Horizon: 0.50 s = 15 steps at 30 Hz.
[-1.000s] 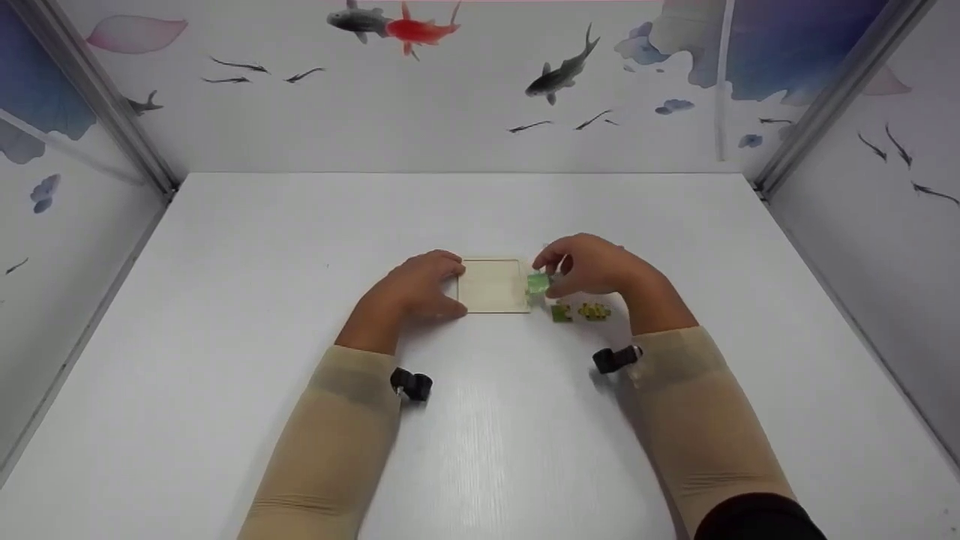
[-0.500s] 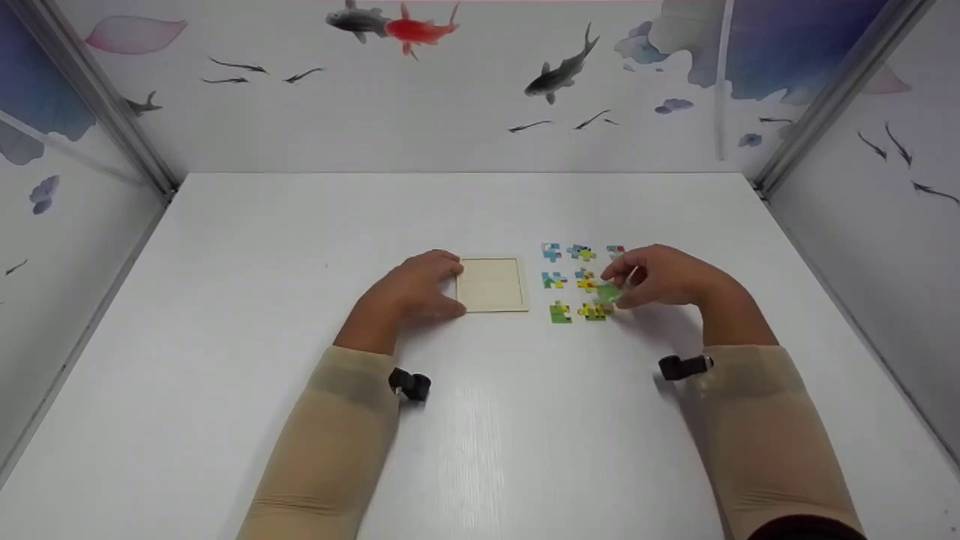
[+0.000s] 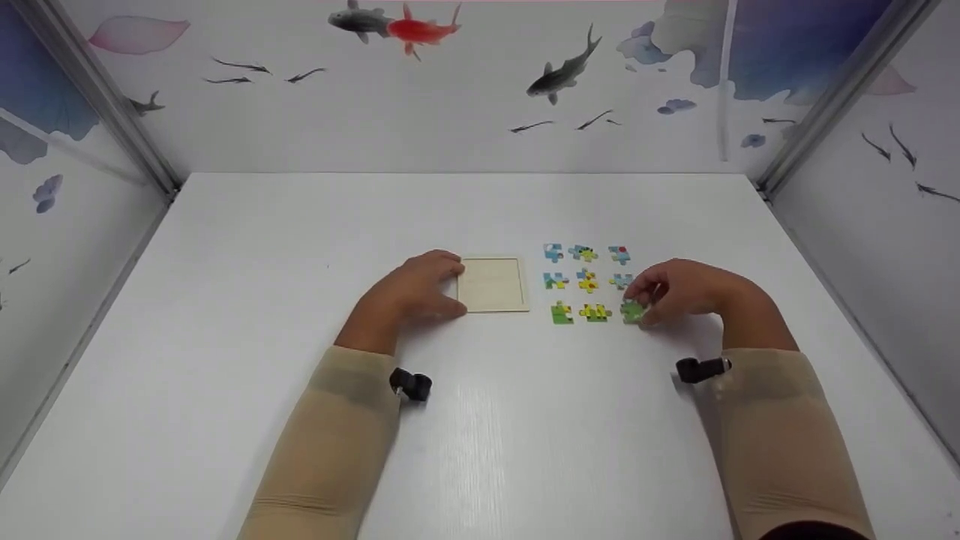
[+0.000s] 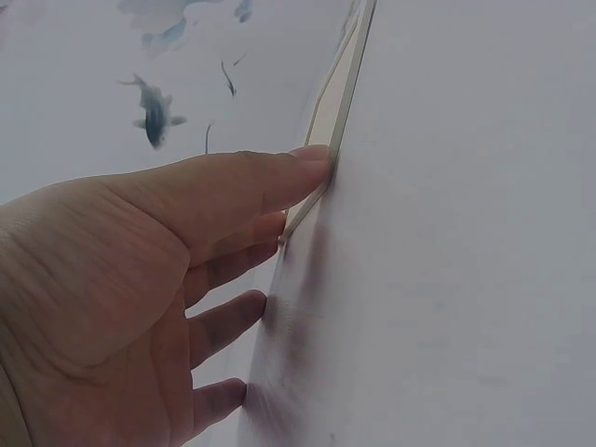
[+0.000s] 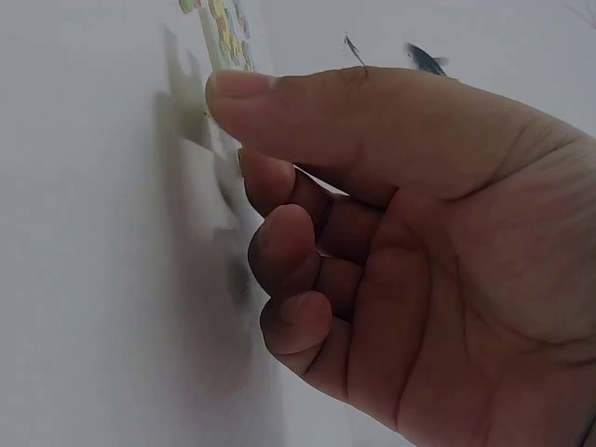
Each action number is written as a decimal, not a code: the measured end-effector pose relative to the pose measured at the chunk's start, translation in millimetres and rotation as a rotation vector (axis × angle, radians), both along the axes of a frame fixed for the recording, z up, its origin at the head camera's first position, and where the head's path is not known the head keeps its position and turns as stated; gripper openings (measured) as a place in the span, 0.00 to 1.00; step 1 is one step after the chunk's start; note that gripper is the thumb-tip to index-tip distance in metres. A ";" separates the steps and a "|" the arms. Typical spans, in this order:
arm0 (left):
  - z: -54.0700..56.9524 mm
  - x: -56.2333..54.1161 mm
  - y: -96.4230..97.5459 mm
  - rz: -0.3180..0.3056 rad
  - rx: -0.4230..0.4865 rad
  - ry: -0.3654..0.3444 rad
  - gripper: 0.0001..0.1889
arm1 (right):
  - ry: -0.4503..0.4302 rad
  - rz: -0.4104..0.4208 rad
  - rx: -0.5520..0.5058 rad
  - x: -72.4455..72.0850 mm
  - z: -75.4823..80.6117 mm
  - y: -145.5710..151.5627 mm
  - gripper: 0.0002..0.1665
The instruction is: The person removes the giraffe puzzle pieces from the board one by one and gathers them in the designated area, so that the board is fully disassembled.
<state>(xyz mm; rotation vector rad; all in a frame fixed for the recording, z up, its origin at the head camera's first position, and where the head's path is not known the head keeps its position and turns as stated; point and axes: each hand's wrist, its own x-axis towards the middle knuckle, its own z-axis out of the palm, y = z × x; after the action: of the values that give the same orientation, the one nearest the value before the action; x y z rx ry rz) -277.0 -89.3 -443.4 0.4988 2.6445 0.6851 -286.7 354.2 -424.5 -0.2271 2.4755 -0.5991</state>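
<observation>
A shallow square wooden puzzle tray (image 3: pixel 491 285) lies flat on the table with nothing in it. My left hand (image 3: pixel 420 286) holds it by its left side, thumb at the near corner and fingers at the far one; the left wrist view shows the thumb (image 4: pixel 298 172) on the tray's edge. To the right, my right hand (image 3: pixel 686 289) pinches a green jigsaw piece (image 3: pixel 631 311) between thumb and fingertips, low at the table. That piece is at the near right corner of a grid of jigsaw pieces. Its right part is hidden by the fingers.
Several other jigsaw pieces (image 3: pixel 587 280) lie apart in rows between the tray and my right hand, blue ones farthest and green-yellow ones nearest. The white table (image 3: pixel 480 435) is bounded by printed walls at the back and both sides.
My right hand has moved right and toward me with the green piece, from beside the tray to the grid's near right corner, uncovering the other pieces. The left hand and tray stay put.
</observation>
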 end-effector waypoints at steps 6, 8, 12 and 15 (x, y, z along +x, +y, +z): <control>-0.3 0.0 0.4 0.004 0.004 -0.005 0.40 | 0.003 -0.007 -0.002 0.6 -3.2 0.3 0.24; -0.2 0.7 0.6 0.008 0.004 0.000 0.40 | 0.002 -0.002 -0.006 0.9 -3.2 0.1 0.23; 0.7 2.3 0.9 0.020 0.001 0.002 0.39 | -0.006 -0.002 -0.017 0.0 -3.8 0.2 0.22; 1.0 2.4 1.4 0.027 -0.006 -0.002 0.39 | 0.005 -0.003 -0.021 -0.9 -2.5 0.0 0.23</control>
<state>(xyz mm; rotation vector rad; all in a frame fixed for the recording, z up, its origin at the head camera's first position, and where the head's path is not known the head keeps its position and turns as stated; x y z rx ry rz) -274.6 -87.8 -442.4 0.4612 2.6547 0.6856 -287.6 354.1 -427.0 -0.2337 2.4757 -0.6262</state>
